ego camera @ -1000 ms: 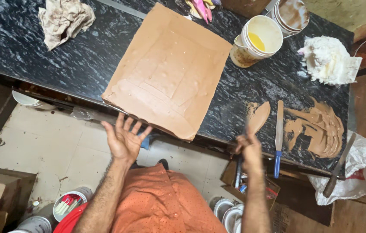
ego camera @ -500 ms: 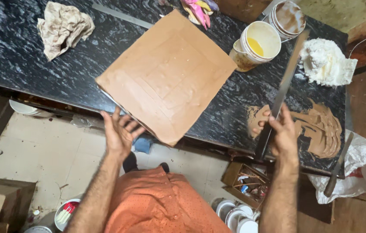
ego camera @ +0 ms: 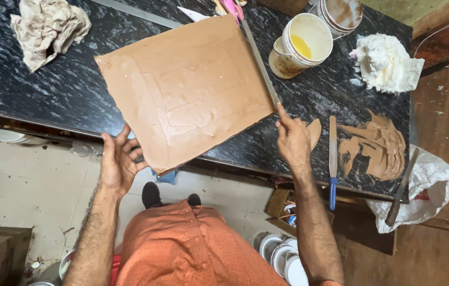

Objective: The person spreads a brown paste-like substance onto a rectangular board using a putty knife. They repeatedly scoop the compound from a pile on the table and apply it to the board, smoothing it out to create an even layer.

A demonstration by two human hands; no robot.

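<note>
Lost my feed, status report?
Left hand open at brown board corner. Right hand holds long metal strip along board edge. Bucket close beside.

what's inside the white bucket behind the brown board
The white bucket holds a yellow liquid low against its inner wall. Its depth, and anything lying beneath the liquid, cannot be seen from above.

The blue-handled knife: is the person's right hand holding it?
No: the blue-handled knife lies on the counter, while the right hand holds a long metal straightedge.

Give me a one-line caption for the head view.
Left hand steadies a putty-coated square board while right hand lays a long metal straightedge along its edge.
</note>
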